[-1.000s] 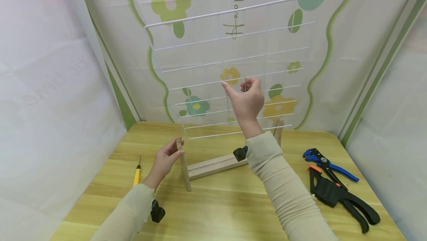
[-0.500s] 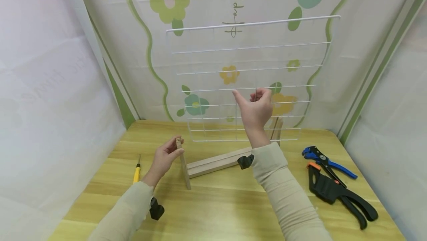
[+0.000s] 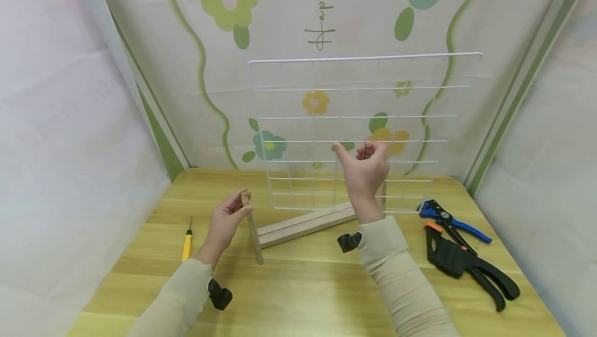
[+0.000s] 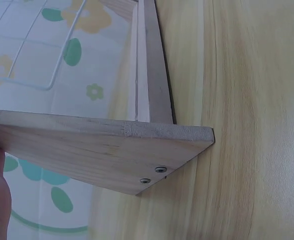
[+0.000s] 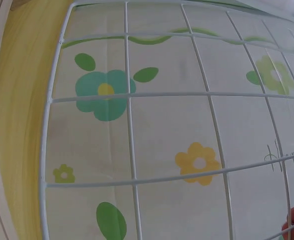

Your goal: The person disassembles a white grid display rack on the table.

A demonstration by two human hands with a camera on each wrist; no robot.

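Left to right. Yellow-handled tool [image 3: 187, 243], thin shaft pointing far, sits on the wood-grain tabletop [image 3: 289, 300] between the left hand [image 3: 223, 228] and the table's left edge; the sleeve hides its near end. Left hand is pinching the top of the left upright [image 3: 254, 234], thumb on the near side. Left wrist view gives me two screws [image 4: 160, 169] low on the upright's outer face. Wooden crosspiece [image 3: 303, 227] runs from its inner face toward far right.

White wire grid panel [image 3: 356, 117] is held up roughly upright over the frame, thick top rod uppermost. I see a gap between its lower left corner and the left upright. Can't tell from here how high its bottom edge sits. Right hand [image 3: 367, 173] has fingers curled round a vertical wire, thumb sticking out left. Right upright [image 3: 384, 197] is mostly hidden behind hand and grid.

Grid's lower right corner overlaps the blue-handled wire stripper [image 3: 445, 218] in head view; contact unclear. Black orange-tipped hand tool [image 3: 459, 264] lies just nearer, by the right edge. Main working room: bare tabletop on the near side, between the sleeves.
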